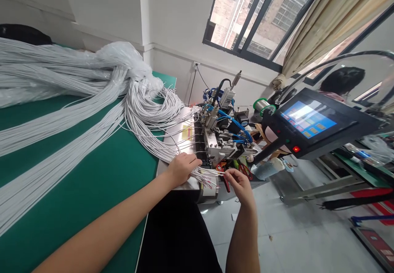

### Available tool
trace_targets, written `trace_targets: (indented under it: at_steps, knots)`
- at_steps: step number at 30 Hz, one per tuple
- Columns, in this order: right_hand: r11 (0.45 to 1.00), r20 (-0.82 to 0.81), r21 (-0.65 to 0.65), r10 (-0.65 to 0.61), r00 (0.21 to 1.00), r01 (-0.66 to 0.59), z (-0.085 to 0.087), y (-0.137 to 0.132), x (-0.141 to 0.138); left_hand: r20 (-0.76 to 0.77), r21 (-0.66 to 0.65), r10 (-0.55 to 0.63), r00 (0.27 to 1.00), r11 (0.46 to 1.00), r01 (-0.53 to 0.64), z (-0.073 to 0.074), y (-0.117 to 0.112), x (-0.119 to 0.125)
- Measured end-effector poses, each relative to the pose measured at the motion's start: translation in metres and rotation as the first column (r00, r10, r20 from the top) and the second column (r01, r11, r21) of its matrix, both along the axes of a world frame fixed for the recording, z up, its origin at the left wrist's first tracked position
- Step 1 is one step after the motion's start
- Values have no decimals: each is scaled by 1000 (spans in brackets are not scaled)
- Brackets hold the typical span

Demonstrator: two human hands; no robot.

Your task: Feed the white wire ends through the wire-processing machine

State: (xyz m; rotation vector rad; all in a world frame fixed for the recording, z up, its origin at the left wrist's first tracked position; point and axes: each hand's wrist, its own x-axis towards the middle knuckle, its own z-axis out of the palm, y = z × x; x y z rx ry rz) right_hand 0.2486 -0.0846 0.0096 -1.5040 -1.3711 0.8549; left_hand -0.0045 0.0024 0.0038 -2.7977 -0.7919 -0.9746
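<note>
The cables [147,137] look sheathed in smooth, faintly satiny plastic; the bag [120,55] is thin, crinkled, shiny film. The counter [117,174] has a smooth matt top. The machine [212,142] shows bare metal, its tubes [239,124] glossy plastic. The screen [308,119] is glossy, the curtain [326,26] soft, folded cloth.

The white wall [177,22] is broken by a window [255,14]; a curtain [332,22] is gathered beside it; the floor [292,228] is tiled.
</note>
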Motion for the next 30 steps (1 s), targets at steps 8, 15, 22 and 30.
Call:
trace_targets:
  at_steps: [8,15,22,30]
  knots:
    - [978,-239,144,-113,965,150,-13,34,-18,24,136,-134,991,982,129,5,-5,-4]
    - [970,-441,203,-29,897,131,-19,52,-37,44,207,-120,992,972,109,1,-5,-1]
    - [952,-325,263,-68,943,159,-18,48,-43,-60,45,32,998,999,-30,2,-6,3]
    - [974,307,224,-86,948,16,-18,48,-27,-106,-38,126,986,991,-131,4,-8,2]
